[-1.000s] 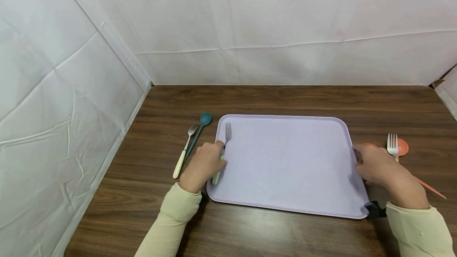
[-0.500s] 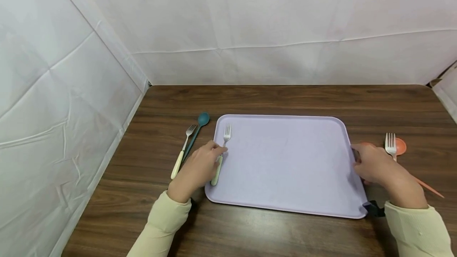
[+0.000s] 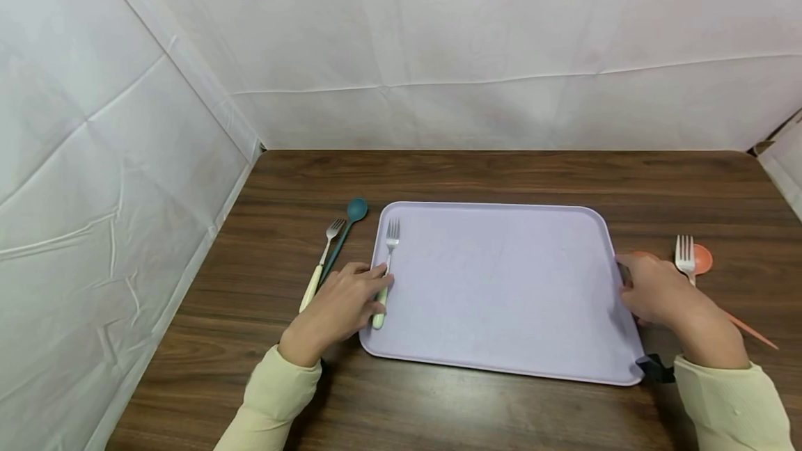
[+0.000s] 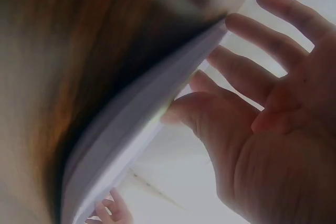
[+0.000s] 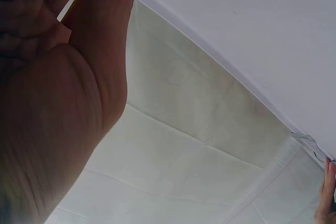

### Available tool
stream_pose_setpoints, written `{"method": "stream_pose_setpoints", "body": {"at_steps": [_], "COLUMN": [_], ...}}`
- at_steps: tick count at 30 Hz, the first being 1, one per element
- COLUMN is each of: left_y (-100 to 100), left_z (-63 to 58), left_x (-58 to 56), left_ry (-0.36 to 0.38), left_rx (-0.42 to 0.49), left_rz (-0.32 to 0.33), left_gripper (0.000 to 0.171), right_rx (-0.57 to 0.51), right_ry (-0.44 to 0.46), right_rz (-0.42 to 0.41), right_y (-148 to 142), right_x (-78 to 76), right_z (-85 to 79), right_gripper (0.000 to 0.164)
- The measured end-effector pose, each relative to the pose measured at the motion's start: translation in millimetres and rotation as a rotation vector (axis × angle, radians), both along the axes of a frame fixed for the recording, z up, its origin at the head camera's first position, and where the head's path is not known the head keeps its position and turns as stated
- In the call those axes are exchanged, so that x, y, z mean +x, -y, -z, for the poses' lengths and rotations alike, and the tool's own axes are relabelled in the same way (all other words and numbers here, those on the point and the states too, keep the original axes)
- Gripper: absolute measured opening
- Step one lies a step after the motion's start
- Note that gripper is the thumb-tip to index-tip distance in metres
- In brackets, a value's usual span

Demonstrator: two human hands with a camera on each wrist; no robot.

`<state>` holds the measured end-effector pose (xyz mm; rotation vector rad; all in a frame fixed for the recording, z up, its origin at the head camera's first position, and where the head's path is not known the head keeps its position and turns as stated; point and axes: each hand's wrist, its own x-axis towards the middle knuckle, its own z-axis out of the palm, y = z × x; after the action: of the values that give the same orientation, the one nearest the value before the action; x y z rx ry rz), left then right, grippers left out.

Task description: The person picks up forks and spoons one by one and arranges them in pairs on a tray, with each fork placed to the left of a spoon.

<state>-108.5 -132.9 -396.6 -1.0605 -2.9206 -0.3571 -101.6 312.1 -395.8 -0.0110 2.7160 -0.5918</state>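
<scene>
A fork point(image 3: 389, 256) with a pale green handle lies along the left side of a lilac tray point(image 3: 501, 284). My left hand point(image 3: 341, 301) reaches over the tray's left rim; its fingers, loosely spread, touch the fork, and the thumb is by the handle. In the left wrist view those fingers point(image 4: 268, 40) look mostly straight beside the tray's edge. My right hand point(image 3: 667, 294) holds the tray's right rim by thumb and forefinger; its other fingers are mostly hidden. Left of the tray lie a cream-handled fork point(image 3: 311, 289) and a teal spoon point(image 3: 357, 209).
Beyond the right hand, another fork point(image 3: 686, 254) overlaps an orange spoon point(image 3: 703, 259); more orange shows behind the hand. A black strap point(image 3: 655, 369) hangs near the right wrist. White cloth walls point(image 3: 470, 47) border the dark wooden table point(image 3: 476, 176).
My left hand has shifted left and toward me, and its fingers have spread. The fork on the tray has slid slightly left. The right hand stays at the rim.
</scene>
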Motion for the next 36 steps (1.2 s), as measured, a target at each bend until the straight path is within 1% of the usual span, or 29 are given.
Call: {"method": "stream_pose_setpoints", "body": {"at_steps": [6, 9, 13, 16, 19, 25, 30, 36], "left_y": [0.4, 0.3, 0.8, 2.4, 4.4, 9.0, 13.2, 16.9], "left_z": [1.9, 2.6, 1.9, 0.6, 0.0, -0.2, 0.2, 2.0], "left_x": [-0.3, -1.5, -4.7, -7.8, -11.3, -18.0, -21.0, -23.0], "left_ry": [0.0, -0.004, -0.034, -0.055, -0.059, -0.023, -0.009, 0.02], "left_rx": [0.035, 0.081, 0.156, 0.179, 0.173, 0.166, 0.18, 0.162], "left_rz": [-0.01, -0.023, -0.047, -0.08, -0.115, -0.176, -0.193, -0.226], "left_gripper": [0.043, 0.039, 0.036, 0.037, 0.037, 0.039, 0.041, 0.043], "right_rx": [-0.001, 0.0, -0.001, 0.001, 0.0, -0.004, -0.005, -0.01], "right_ry": [-0.004, -0.005, 0.0, -0.004, -0.022, -0.014, -0.003, -0.009], "right_rz": [0.002, 0.008, 0.01, 0.009, 0.003, 0.003, 0.008, 0.006], "right_y": [-0.4, 0.1, 0.6, 0.4, -0.6, -0.1, 0.4, -0.6], "right_x": [0.2, 0.3, 0.2, 0.3, 0.7, 1.6, 1.5, 0.8], "right_z": [0.2, 0.1, -0.4, -1.0, -0.9, -1.2, -0.8, -0.2], "right_gripper": [0.057, 0.057, 0.057, 0.056, 0.056, 0.056, 0.057, 0.057]}}
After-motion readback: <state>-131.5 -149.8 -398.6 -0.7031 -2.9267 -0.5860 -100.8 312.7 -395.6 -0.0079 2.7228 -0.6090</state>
